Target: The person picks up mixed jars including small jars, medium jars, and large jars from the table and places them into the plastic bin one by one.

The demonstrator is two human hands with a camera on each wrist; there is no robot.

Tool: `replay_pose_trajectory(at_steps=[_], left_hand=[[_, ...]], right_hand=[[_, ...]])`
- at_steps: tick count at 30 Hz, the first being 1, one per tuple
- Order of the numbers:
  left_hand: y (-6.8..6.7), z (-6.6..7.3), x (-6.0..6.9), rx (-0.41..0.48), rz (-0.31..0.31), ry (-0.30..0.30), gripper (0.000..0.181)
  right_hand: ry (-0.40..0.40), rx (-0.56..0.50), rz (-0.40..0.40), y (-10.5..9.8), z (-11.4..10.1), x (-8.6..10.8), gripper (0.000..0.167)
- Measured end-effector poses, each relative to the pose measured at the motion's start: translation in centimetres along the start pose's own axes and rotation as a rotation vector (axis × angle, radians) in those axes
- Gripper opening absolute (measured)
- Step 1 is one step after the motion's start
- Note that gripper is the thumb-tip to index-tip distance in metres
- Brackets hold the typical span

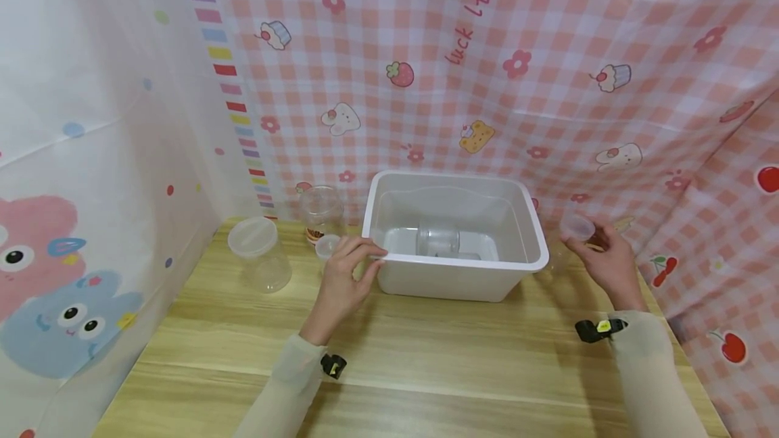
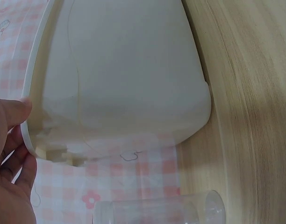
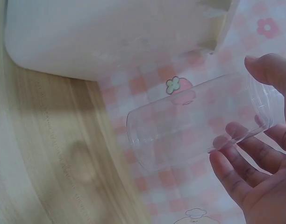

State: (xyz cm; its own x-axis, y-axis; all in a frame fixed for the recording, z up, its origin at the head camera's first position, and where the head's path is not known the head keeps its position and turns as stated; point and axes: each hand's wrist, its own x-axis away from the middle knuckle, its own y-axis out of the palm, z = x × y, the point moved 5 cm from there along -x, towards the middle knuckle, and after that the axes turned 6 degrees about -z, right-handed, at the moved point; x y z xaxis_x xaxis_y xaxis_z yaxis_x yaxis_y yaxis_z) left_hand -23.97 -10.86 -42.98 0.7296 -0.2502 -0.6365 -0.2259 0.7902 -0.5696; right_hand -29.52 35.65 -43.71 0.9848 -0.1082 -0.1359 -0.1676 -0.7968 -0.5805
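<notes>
A white plastic bin (image 1: 450,282) stands on the table, with a clear jar (image 1: 439,240) lying on its side inside. My left hand (image 1: 347,282) grips the bin's rim near its front left corner, thumb on one side and fingers on the other. To the right of the bin, my right hand (image 1: 605,259) holds another clear plastic jar (image 3: 189,123) near its top, between thumb and fingers. That jar is tilted in the right wrist view and appears raised off the table. Its translucent top (image 1: 577,226) faces up in the head view.
Left of the bin stand a jar with a white lid (image 1: 252,238), a taller clear jar (image 1: 321,205) at the back and a small-topped clear container (image 1: 327,246) beside my left hand. A checked cloth (image 1: 426,107) hangs behind the wooden table (image 1: 414,370).
</notes>
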Motion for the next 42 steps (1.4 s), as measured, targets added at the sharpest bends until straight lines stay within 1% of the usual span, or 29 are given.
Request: replay_pose_trajectory(at_steps=[4,12,17,22,30,32,35,37,42], left_hand=[[0.1,-0.1,0.1,0.003,-0.005,-0.006,0.012],[0.1,-0.1,0.1,0.000,-0.006,-0.005,0.012],[0.1,-0.1,0.1,-0.001,-0.001,0.000,0.011],[0.1,-0.1,0.0,-0.003,-0.004,0.000,0.011],[0.1,0.0,0.0,-0.007,0.006,0.008,0.012],[0.1,-0.1,0.0,-0.004,0.003,-0.001,0.011],[0.1,-0.1,0.0,-0.003,-0.002,-0.008,0.011],[0.0,-0.1,0.0,-0.001,-0.005,-0.013,0.010],[0.0,0.0,0.0,-0.004,0.002,-0.001,0.011]], right_hand=[[0.002,-0.013,0.010,-0.3,-0.4,0.1,0.072],[-0.033,-0.032,0.007,-0.9,-1.4,0.3,0.069],[-0.039,-0.030,0.034,-1.2,-2.0,0.5,0.069],[-0.032,-0.020,0.056,-1.5,-2.6,0.7,0.071],[-0.009,0.012,0.041,-1.8,-3.7,1.0,0.075],[-0.009,0.012,0.039,-1.9,-3.9,1.0,0.075],[-0.024,-0.001,0.043,-1.9,-4.1,0.9,0.072],[-0.048,-0.015,0.047,-2.0,-4.4,1.0,0.070],[-0.083,-0.034,0.056,-2.1,-5.3,1.1,0.067]])
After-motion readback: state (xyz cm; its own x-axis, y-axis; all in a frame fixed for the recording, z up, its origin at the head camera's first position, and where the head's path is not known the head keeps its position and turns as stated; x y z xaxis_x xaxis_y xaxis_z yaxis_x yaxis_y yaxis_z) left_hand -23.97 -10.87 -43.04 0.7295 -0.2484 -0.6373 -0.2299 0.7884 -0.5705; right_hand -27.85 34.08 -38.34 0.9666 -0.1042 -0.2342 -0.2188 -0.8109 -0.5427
